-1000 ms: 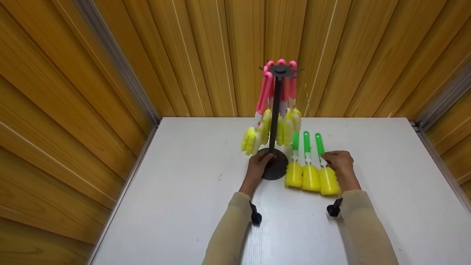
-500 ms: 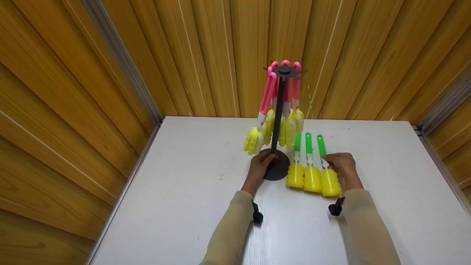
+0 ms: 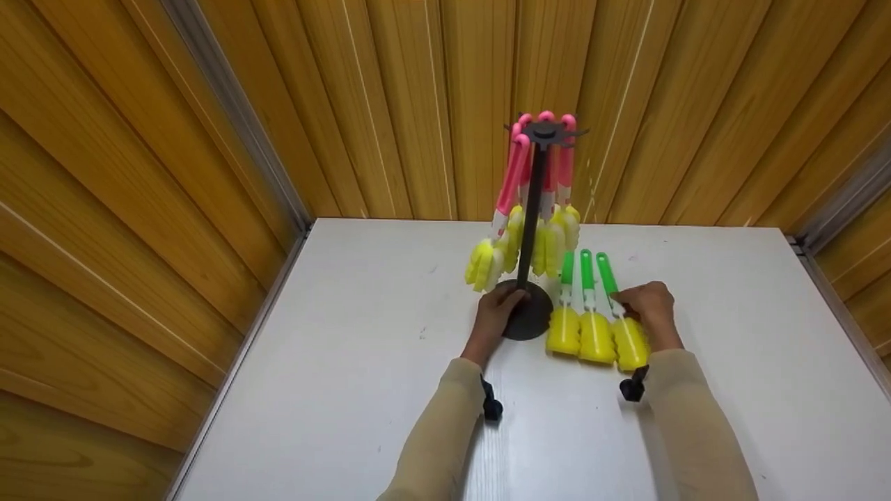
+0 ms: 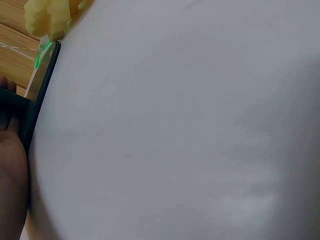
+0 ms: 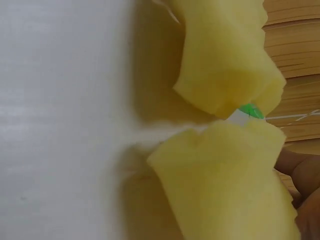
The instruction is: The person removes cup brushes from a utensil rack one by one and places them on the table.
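Observation:
A black stand (image 3: 534, 209) with a round base (image 3: 532, 323) holds several sponge brushes with pink handles (image 3: 511, 184), hung by hooked ends from its top. My left hand (image 3: 493, 313) grips the foot of the post; in the left wrist view its fingers show around the post (image 4: 15, 101). Right of the base lie three sponge brushes with green handles and yellow heads: a left one (image 3: 563, 332), a middle one (image 3: 596, 339) and a right one (image 3: 630, 346). My right hand (image 3: 649, 309) pinches the right brush at the lower handle, its fingertips partly hidden.
The white table (image 3: 348, 390) meets a wood-panelled wall (image 3: 418, 104) at its back edge. Grey metal strips (image 3: 271, 146) run along the corners. A small black camera is strapped at each wrist, over beige sleeves (image 3: 435, 431).
The right green-handled brush has turned slightly, its handle top nearer the middle brush. The whole head view has shifted a little. My left hand stays at the stand's foot.

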The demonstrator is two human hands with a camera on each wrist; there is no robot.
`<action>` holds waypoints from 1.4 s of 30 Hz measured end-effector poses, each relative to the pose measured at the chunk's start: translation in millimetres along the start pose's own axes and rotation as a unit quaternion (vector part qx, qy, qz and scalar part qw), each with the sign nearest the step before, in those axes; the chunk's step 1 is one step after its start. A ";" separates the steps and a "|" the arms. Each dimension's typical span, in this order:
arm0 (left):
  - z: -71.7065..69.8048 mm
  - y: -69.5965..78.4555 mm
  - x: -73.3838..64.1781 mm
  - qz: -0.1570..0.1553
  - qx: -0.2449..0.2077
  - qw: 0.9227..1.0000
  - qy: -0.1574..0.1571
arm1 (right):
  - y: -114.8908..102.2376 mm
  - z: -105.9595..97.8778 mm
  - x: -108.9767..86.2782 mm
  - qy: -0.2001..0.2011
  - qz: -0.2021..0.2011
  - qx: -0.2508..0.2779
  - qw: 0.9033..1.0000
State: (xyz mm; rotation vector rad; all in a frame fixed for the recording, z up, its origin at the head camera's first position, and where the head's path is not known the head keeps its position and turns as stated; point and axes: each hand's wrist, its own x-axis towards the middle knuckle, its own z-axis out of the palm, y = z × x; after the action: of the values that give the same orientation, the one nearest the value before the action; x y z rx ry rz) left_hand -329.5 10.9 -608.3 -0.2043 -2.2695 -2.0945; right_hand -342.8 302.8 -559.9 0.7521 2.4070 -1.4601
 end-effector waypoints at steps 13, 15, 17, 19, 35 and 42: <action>2.9 -32.7 10.4 0.014 0.019 1.000 -0.014 | -0.2 -0.2 -9.7 0.013 -0.088 -0.111 0.990; 2.6 -33.2 9.7 0.013 0.016 1.000 -0.017 | -8.0 0.9 -13.8 0.025 -0.126 -0.107 0.986; 1.8 -33.1 9.3 0.014 0.014 1.000 -0.015 | -20.5 2.9 -18.8 0.040 -0.172 -0.093 0.980; 0.9 -32.4 9.2 0.015 0.012 1.000 -0.014 | -36.2 5.7 -24.9 0.058 -0.220 -0.065 0.972; -0.8 -30.2 11.9 0.025 0.000 1.000 -0.011 | -140.4 23.9 -80.2 0.094 -0.463 0.111 0.874; 1.4 -31.9 14.0 0.024 -0.023 0.999 -0.009 | -161.9 35.5 -80.9 0.106 -0.501 0.148 0.846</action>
State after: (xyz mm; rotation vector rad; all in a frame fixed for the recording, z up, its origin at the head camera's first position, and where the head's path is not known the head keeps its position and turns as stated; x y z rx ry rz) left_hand -347.4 10.8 -638.2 -0.2777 -2.2047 -2.1296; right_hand -363.5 186.4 -418.3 -0.4809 2.9364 -2.2096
